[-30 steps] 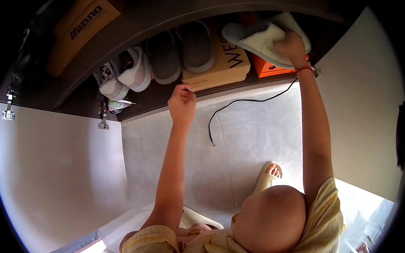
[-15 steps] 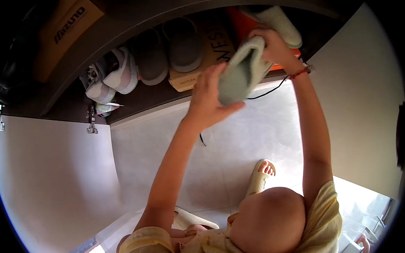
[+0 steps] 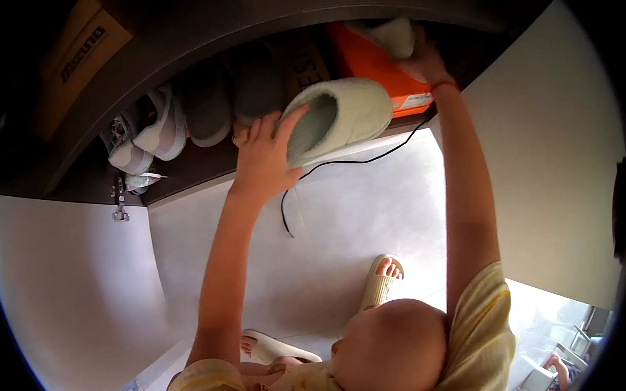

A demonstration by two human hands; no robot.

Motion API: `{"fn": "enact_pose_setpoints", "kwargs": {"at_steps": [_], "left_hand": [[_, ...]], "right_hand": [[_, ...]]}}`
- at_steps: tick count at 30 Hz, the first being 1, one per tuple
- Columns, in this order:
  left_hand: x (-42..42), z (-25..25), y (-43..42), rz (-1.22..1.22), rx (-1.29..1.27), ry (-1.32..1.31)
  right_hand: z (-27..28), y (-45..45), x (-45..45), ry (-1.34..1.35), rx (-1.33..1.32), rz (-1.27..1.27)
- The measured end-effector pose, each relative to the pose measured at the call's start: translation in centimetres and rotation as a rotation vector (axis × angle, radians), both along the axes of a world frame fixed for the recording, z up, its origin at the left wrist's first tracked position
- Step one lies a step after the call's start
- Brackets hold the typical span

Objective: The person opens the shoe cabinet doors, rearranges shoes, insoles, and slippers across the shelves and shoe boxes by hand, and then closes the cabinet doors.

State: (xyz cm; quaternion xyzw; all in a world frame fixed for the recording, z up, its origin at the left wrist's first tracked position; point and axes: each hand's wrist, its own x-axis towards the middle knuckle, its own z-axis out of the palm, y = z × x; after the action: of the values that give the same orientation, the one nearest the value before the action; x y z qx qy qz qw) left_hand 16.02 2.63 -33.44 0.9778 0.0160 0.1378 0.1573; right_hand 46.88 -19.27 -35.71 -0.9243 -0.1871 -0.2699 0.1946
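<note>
A pale green fuzzy slipper [image 3: 361, 111] is tilted in front of the shelf with its opening towards the left. My left hand [image 3: 263, 156] grips it at the heel end, fingers and thumb at the edges of the sole. Deep in the right end of the shelf, my right hand [image 3: 424, 61] closes around a second pale slipper [image 3: 396, 37], covering part of it; shade blurs the fingertips. That slipper rests over an orange shoebox [image 3: 372, 66]. A red cord circles my right wrist.
Dark slippers [image 3: 202, 109] and light sneakers [image 3: 160, 131] line the shelf. Behind stands a brown box [image 3: 307, 68]; a Mizuno box [image 3: 83, 56] is at upper left. A black cable [image 3: 355, 161] hangs over the shelf edge. Open cabinet doors [image 3: 69, 256] flank me. Another person's arm [image 3: 560, 373] shows at lower right.
My right hand has left the first slipper and moved back to the second one on the orange box. My left hand has carried the first slipper leftward and turned it sideways.
</note>
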Motion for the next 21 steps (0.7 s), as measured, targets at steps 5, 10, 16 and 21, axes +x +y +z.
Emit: {"fn": "enact_pose_setpoints", "kwargs": {"at_steps": [5, 10, 16, 21], "left_hand": [[-1.1, 0.6, 1.2, -0.092, -0.010, 0.012], [-2.0, 0.8, 1.5, -0.245, 0.122, -0.036], [-2.0, 0.9, 0.6, -0.261, 0.054, -0.101], [-0.8, -0.1, -2.0, -0.185, 0.029, -0.198]], "right_hand": [[-0.8, -0.2, -0.7, 0.129, 0.025, 0.071], [0.8, -0.8, -0.4, 0.278, 0.334, 0.367], [1.3, 1.7, -2.8, 0.446, 0.633, 0.649], [3.5, 5.9, -5.6, 0.660, 0.241, 0.800]]}}
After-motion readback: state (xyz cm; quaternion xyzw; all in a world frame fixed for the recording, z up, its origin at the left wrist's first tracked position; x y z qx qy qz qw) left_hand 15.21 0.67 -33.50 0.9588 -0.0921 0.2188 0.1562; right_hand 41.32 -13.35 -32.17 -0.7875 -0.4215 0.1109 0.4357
